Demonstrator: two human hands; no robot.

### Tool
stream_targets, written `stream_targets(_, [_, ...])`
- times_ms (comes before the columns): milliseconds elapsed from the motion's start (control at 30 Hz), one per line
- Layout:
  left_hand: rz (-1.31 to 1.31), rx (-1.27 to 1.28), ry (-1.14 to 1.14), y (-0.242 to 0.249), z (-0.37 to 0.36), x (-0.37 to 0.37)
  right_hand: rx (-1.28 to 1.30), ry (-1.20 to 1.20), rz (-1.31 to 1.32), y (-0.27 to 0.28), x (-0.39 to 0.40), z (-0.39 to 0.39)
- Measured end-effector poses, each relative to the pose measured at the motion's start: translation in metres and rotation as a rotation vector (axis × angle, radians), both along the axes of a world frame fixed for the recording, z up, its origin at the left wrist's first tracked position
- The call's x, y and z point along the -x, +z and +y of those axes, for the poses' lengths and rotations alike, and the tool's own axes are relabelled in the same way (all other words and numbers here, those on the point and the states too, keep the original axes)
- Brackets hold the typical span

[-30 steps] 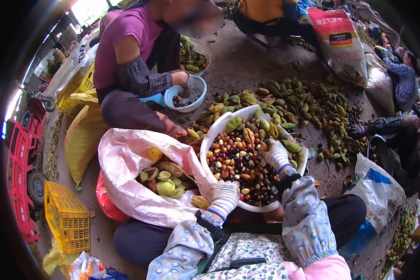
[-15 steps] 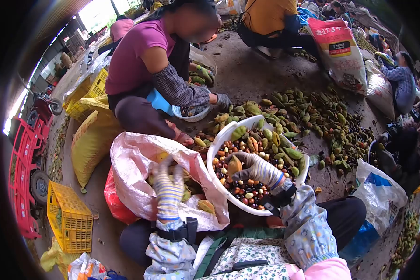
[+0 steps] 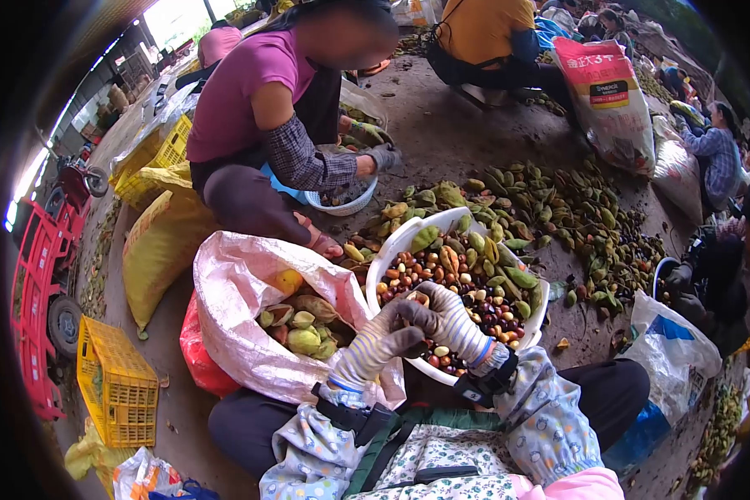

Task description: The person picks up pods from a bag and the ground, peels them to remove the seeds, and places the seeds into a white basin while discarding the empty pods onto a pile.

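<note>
Both gloved hands meet at the near rim of a white basin (image 3: pixel 372 271), which holds brown, cream and dark seeds (image 3: pixel 404 271) and green pods (image 3: pixel 518 275). My right hand (image 3: pixel 446 321) has its fingers closed around a brown pod (image 3: pixel 419 297), only partly visible. My left hand (image 3: pixel 379 342) is closed against the right fingers, and whatever lies between its fingertips is hidden. To the left stands an open white sack (image 3: pixel 250 350) with split green husks (image 3: pixel 304 329) and a yellow-orange piece (image 3: pixel 288 282) inside.
A co-worker in a purple shirt (image 3: pixel 250 92) sits ahead on the left, hands over a small basket (image 3: pixel 354 202). Husks (image 3: pixel 558 200) lie heaped beyond the basin. A yellow crate (image 3: pixel 121 387) and yellow sack (image 3: pixel 162 250) stand left, a white-blue bag (image 3: pixel 671 342) right.
My left hand has come out of the white sack and moved right to meet my right hand. My right hand has shifted slightly down. The co-worker's hands have drawn together above the small basket.
</note>
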State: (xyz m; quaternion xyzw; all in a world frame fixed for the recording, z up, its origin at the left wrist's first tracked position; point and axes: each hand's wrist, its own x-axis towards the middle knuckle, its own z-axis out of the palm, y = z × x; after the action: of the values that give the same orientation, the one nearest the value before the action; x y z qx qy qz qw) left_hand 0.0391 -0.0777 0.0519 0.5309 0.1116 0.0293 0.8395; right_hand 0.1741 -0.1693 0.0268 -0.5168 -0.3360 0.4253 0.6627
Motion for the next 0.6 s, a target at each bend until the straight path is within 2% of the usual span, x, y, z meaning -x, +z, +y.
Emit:
stream_targets(33, [-0.086,-0.168,0.121,-0.015,-0.006,-0.007,-0.023,-0.014,0.047,-0.006,0.001,0.001])
stream_targets(133, [0.078,-0.063,0.227,-0.024,-0.007,-0.009,-0.032,-0.111,0.075,-0.006,0.005,0.0])
stream_targets(300, [0.205,0.024,0.447,-0.022,-0.003,-0.009,0.037,0.196,0.222,-0.002,-0.012,-0.008])
stream_targets(400, [0.336,-0.223,0.429,-0.029,0.004,-0.008,0.117,0.241,0.076,-0.017,-0.013,-0.002])
stream_targets(433, [0.296,-0.417,0.457,-0.035,0.004,-0.009,0.172,0.196,-0.134,-0.017,-0.011,0.0])
stream_targets(467, [0.398,-0.44,0.415,-0.035,0.004,-0.009,0.107,0.168,-0.117,-0.016,-0.007,-0.001])
stream_targets(533, [0.599,-0.482,0.318,-0.03,0.003,-0.009,0.169,0.102,-0.682,-0.013,-0.005,0.002])
stream_targets(567, [0.514,-1.001,0.303,-0.049,0.003,-0.005,0.179,0.071,-0.823,-0.009,-0.002,0.0])
stream_targets(600, [0.504,-0.968,0.309,-0.058,0.002,-0.005,0.275,0.06,-0.949,-0.011,0.003,0.0])
